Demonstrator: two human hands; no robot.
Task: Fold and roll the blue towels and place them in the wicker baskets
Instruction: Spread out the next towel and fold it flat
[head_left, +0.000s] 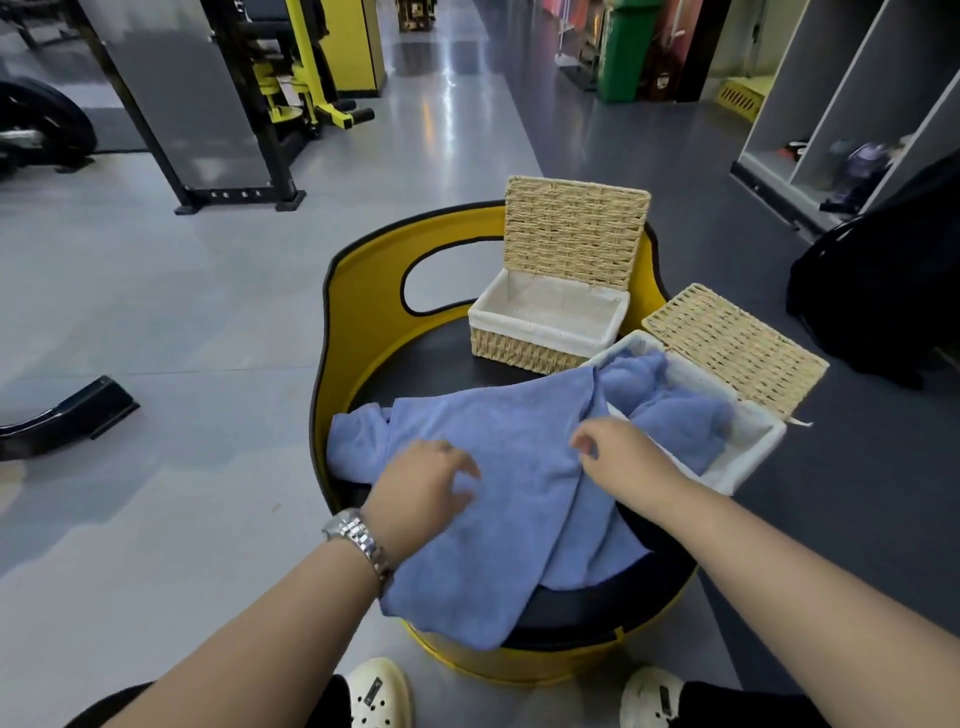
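White clogs (379, 693) are seen at the bottom edge, planted either side of the yellow stool (363, 312), so the work surface sits between the knees, presumably for reach.

Left hand (423, 486), wristwatch (358, 538) on the wrist, is held palm-down over the blue towel (493, 457), fingers loosely spread and curled. Contact looks light. Whether the cloth is pressed or only hovered over cannot be told. Judged purpose: the towel is pinned or smoothed flat on the black seat pad (415, 374).

Right hand (618, 449) is set at a raised ridge of the towel near its right side, thumb and forefinger closed as if a fold of cloth is pinched. The actual grip point is hidden by the hand, so the pinch is a judgement. Likely the edge is lifted to be pulled straight or folded over.

The towel is spread unfolded across the seat, front corner hanging over the near rim, left end bunched against the stool's yellow wall. Soft, matte, wrinkled, no crisp edges yet. Folding is judged barely started.

Just behind the right hand, the near wicker basket (753, 457) is seen with lid (737, 345) thrown back and white liner exposed. More crumpled blue cloth (670, 410) lies in it, unrolled. Whether it is a separate towel or a part of the same one cannot be told.

Further back, the far wicker basket (524, 351) is stood open, lid (574, 234) propped against the stool's backrest, its liner showing no cloth, ready for rolls.
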